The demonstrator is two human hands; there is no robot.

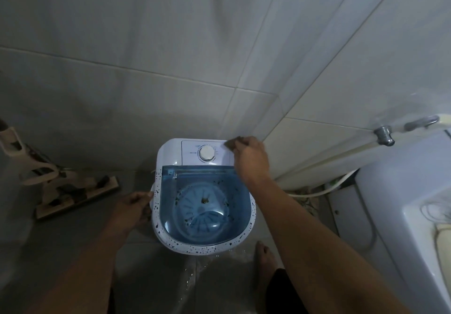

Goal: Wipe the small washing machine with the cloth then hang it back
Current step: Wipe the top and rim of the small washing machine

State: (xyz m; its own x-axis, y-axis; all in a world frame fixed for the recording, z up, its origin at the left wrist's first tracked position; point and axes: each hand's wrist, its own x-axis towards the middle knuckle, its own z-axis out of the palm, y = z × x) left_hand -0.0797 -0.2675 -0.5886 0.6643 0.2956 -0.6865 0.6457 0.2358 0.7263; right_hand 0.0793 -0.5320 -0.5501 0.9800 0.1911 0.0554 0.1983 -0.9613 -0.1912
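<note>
Right hand clenches the cloth on the washer's back corner to wipe; left hand grips its side, likely steadying.

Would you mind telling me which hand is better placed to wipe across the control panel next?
Right. The right hand already holds the cloth at the panel's far right corner, beside the dial. The left hand grips the washing machine's left side.
</note>
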